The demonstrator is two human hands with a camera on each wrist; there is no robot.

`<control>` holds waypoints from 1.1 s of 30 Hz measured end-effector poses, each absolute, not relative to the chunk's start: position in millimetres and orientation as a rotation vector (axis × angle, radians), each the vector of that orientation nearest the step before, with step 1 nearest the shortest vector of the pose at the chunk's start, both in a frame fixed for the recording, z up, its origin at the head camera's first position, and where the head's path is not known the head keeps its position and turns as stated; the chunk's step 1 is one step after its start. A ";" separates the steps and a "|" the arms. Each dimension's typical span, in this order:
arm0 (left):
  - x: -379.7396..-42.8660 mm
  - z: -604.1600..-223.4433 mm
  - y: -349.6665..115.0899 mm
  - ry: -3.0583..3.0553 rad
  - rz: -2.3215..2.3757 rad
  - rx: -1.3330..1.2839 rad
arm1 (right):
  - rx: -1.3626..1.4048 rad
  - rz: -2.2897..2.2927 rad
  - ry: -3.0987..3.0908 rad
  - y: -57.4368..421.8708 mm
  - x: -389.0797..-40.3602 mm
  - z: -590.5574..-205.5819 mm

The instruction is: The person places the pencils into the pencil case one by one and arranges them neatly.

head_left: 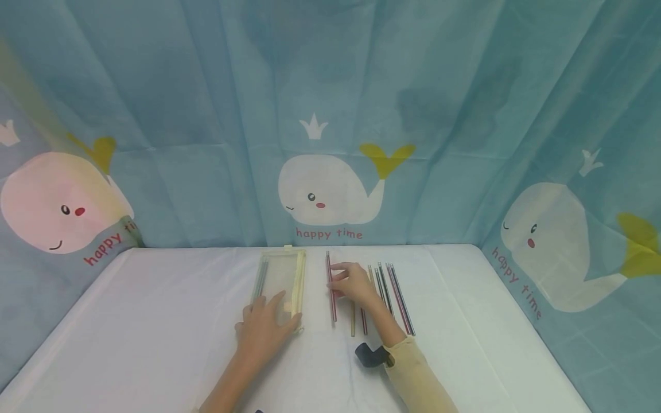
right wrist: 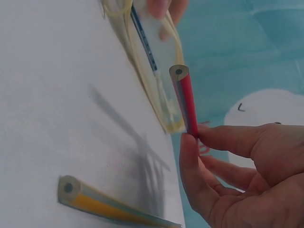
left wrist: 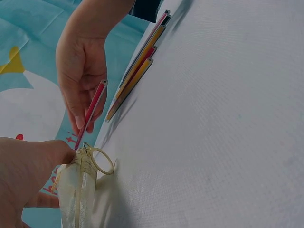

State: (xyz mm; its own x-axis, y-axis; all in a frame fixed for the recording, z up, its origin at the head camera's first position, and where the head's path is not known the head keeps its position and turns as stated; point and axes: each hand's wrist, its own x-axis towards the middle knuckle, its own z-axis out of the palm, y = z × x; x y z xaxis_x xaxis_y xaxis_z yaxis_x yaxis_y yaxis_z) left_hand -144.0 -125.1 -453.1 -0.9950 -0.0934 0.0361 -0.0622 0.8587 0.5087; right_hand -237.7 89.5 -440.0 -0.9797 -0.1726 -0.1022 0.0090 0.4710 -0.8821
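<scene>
My left hand (head_left: 263, 330) holds the near end of a pale, see-through pencil case (head_left: 280, 268), thumb at its right edge. A ring pull (left wrist: 105, 161) hangs from the zip at that end. Inside the case a dark blue pencil-like stick (right wrist: 144, 40) shows. To the right of the case, my right hand (head_left: 356, 284) pinches a red pencil (right wrist: 186, 99) between thumb and fingertips, its flat unsharpened end tilted up in the right wrist view. Close by that hand lies a yellow pencil (right wrist: 104, 204) on the table.
Several more pencils (head_left: 399, 298), dark, red and yellow, lie side by side right of and beneath my right forearm. A black wrist device (head_left: 370, 355) sits on that forearm. White cloth (head_left: 155, 332) covers the table, and a blue whale-print curtain (head_left: 206, 201) stands behind it.
</scene>
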 end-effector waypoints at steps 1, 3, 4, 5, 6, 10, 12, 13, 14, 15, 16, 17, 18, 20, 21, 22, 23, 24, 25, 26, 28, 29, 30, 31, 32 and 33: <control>-144.1 -453.4 -125.3 -2.974 -0.812 0.127 | -0.147 -1.526 2.534 89.2 -237.4 -440.2; -144.3 -453.8 -125.4 -2.978 -0.818 0.132 | -0.152 -1.526 2.532 88.1 -237.0 -440.8; -144.4 -453.9 -125.4 -2.979 -0.821 0.134 | -0.155 -1.525 2.531 87.6 -236.8 -441.3; -144.6 -454.1 -125.4 -2.982 -0.824 0.137 | -0.157 -1.523 2.532 87.0 -236.8 -441.9; -144.6 -454.0 -125.3 -2.986 -0.826 0.139 | -0.160 -1.524 2.533 86.8 -236.9 -442.5; -144.5 -452.6 -124.6 -2.996 -0.828 0.142 | -0.169 -1.529 2.518 85.1 -236.5 -442.0; -144.2 -451.5 -124.2 -2.998 -0.827 0.139 | -0.178 -1.541 2.497 83.8 -236.1 -441.8; -144.1 -451.2 -124.1 -2.997 -0.826 0.137 | -0.179 -1.545 2.484 82.8 -235.9 -441.5; -143.8 -450.8 -124.1 -2.995 -0.822 0.136 | -0.186 -1.550 2.474 81.9 -236.0 -441.8; -143.8 -450.7 -124.2 -2.995 -0.819 0.134 | -0.185 -1.553 2.464 80.5 -236.1 -442.2; -143.6 -450.9 -124.3 -2.993 -0.818 0.133 | -0.189 -1.555 2.459 79.1 -236.4 -442.8; -143.5 -451.2 -124.5 -2.990 -0.817 0.132 | -0.190 -1.555 2.456 77.7 -236.8 -443.5; -143.3 -451.2 -124.7 -2.989 -0.817 0.132 | -0.192 -1.558 2.451 76.1 -237.4 -444.0; -143.3 -451.6 -125.0 -2.991 -0.813 0.132 | -0.199 -1.551 2.453 72.9 -238.5 -444.3; -143.4 -451.6 -125.0 -2.990 -0.814 0.132 | -0.198 -1.550 2.452 71.3 -238.9 -444.2; -143.5 -451.7 -124.9 -2.991 -0.813 0.132 | -0.205 -1.547 2.451 69.8 -239.3 -443.9; -143.5 -451.6 -124.9 -2.991 -0.811 0.132 | -0.215 -1.541 2.456 68.5 -239.8 -444.0; -143.7 -451.7 -124.9 -2.991 -0.810 0.133 | -0.223 -1.534 2.459 67.2 -240.3 -444.2; -143.6 -451.9 -124.9 -2.990 -0.806 0.131 | -0.230 -1.527 2.463 66.0 -240.6 -444.3; -143.5 -451.9 -124.9 -2.987 -0.808 0.131 | -0.238 -1.521 2.463 64.7 -240.8 -444.6; -143.0 -451.8 -125.1 -2.979 -0.809 0.131 | -0.251 -1.513 2.460 62.3 -241.6 -445.5; -142.6 -451.6 -125.1 -2.975 -0.812 0.130 | -0.255 -1.509 2.455 61.0 -242.1 -446.1; -142.5 -451.6 -125.1 -2.972 -0.814 0.128 | -0.257 -1.511 2.446 59.7 -242.7 -446.5; -142.3 -451.2 -125.0 -2.968 -0.816 0.126 | -0.263 -1.510 2.440 58.4 -243.3 -446.9; -142.1 -451.0 -124.9 -2.965 -0.818 0.124 | -0.267 -1.509 2.433 57.1 -244.0 -447.4; -142.0 -450.8 -125.0 -2.964 -0.816 0.123 | -0.267 -1.508 2.427 55.8 -244.7 -447.8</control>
